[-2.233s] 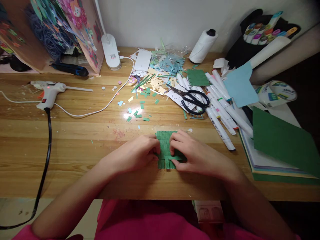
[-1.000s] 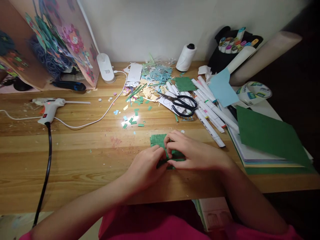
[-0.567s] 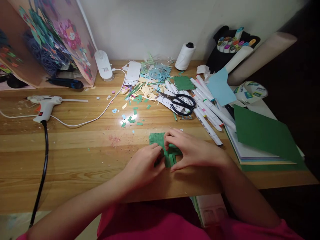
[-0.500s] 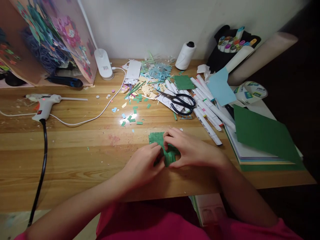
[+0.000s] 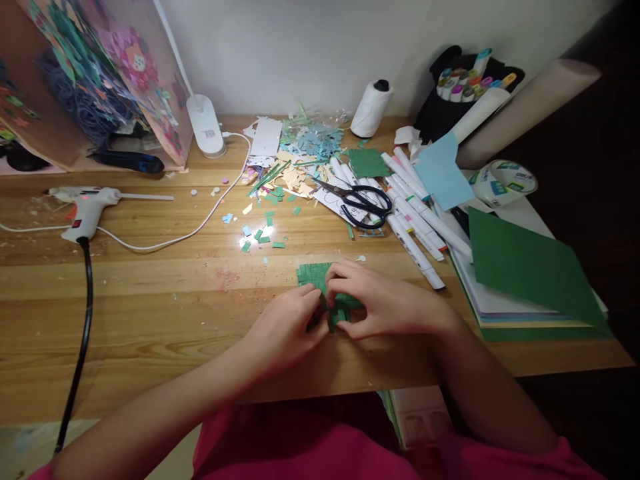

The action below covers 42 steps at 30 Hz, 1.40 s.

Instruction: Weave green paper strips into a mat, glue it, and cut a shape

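Note:
A small green woven paper mat (image 5: 313,274), made of crossing strips, lies on the table near its front edge. My left hand (image 5: 287,319) is closed at the mat's lower left, its fingers pinching the paper and hiding part of it. From the right, my right hand (image 5: 380,297) arches over the mat. Its bent fingers press on the weave near the middle, with the thumb on the strips at the lower edge. The fingertips of both hands nearly meet. Loose strip ends show between them.
Black-handled scissors (image 5: 367,203) lie on white markers (image 5: 415,250) behind my hands. Green paper scraps (image 5: 264,239) are scattered to the left of them. A glue gun (image 5: 87,210) with a cord rests at far left. Stacked paper sheets (image 5: 535,273) and a tape roll (image 5: 504,183) are at right.
My right hand's thumb and fingers have shifted very slightly on the mat. My left hand stays almost where it was, and the view has tilted a little.

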Tool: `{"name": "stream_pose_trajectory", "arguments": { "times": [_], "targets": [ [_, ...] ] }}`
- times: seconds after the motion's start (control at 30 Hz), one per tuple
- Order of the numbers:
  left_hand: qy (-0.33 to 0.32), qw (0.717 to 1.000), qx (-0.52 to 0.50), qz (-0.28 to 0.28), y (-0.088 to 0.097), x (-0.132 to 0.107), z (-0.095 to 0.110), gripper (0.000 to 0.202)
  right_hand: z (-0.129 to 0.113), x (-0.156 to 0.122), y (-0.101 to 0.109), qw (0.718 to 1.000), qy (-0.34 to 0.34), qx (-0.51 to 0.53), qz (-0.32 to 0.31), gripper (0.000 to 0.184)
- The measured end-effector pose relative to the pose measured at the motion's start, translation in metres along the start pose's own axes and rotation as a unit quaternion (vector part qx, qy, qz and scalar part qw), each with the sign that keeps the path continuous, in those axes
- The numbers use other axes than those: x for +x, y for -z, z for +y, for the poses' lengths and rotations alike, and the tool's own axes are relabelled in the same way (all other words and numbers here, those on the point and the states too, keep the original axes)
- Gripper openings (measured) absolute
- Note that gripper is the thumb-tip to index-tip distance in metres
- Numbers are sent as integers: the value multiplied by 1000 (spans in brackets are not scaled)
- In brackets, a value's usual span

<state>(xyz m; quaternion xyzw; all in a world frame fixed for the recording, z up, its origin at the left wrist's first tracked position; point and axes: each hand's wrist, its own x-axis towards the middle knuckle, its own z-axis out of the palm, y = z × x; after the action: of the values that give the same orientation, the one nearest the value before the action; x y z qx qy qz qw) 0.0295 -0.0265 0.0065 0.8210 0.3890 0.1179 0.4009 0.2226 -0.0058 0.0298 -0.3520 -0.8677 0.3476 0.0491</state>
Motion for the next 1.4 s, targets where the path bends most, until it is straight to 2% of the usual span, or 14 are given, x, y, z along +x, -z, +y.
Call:
{"name": "stream_pose_trajectory", "arguments": {
  "times": [0.3,0.5,0.63,0.83,0.97,1.13,1.23,1.4],
  "targets": [
    [5,1000,6,1,1,1,2,10,0,0,-2,999,35,-25,-24,4],
    [-3,1000,22,-9,3,1,3,11,-3,0,0,999,29,-6,-21,9],
    [-5,999,31,-18,2,1,3,10,-5,-1,3,1000,0,21,-2,9],
    [-12,998,59,-17,0,1,-1,11,-5,-1,4,994,-79,34,65,7],
    [-29,996,85,-25,0,0,-1,10,-4,0,5,990,-106,37,79,9],
    [-22,994,105,-27,0,0,1,14,-1,-5,6,996,-69,63,12,3],
    [-28,995,96,-29,0,1,0,12,0,-6,4,998,-41,36,-26,19],
    [-35,996,85,-19,1,2,0,10,-2,-1,-2,999,-37,-10,-15,18]
  ]
}}
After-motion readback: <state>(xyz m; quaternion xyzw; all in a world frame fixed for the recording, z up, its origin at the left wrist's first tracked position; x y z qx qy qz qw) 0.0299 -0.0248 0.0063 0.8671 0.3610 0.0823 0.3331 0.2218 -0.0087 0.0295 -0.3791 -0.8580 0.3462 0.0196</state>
